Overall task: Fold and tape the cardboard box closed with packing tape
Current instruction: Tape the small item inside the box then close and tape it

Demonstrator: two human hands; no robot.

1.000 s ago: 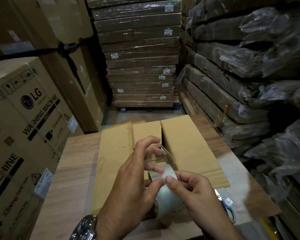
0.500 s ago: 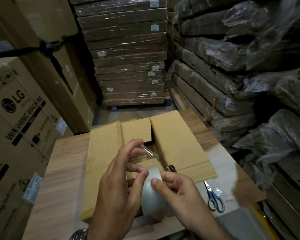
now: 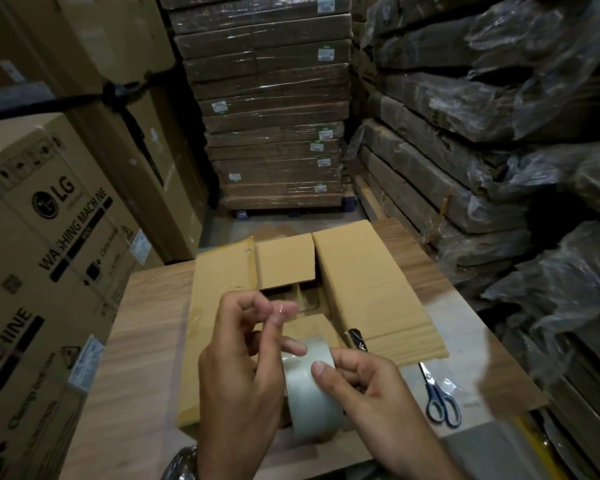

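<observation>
Warehouse aisle, dim: film-wrapped stacked cartons (image 3: 271,133) well beyond the hands, washing-machine carton (image 3: 49,237) off to the left of them. Under both hands, wooden table (image 3: 146,341). On it, directly beneath and beyond the hands, cardboard box (image 3: 368,289), not yet closed: long flaps lying to left and right, short flaps folded in, dark gap showing just past the fingertips.

Held upright between the hands, above the box's near edge: tape roll (image 3: 309,393). Curled round it, right hand (image 3: 368,393), thumb pressed on the outer face. Raised just above the roll, left hand (image 3: 236,375), thumb and forefinger pinching the clear free end (image 3: 284,310), other fingers loosely bent, one touching the roll. Just right of the right hand, scissors (image 3: 437,396) flat on the table.

Risks, as a judgement:
- Free end curling back and sticking to itself or to the fingertips, with so little of it pinched.
- Tape splitting lengthwise if pulled askew.
- Strip laid across a gaping seam, long flaps not first brought together.
- Wrinkles from slack, with no hand free to press the flaps down.
</observation>
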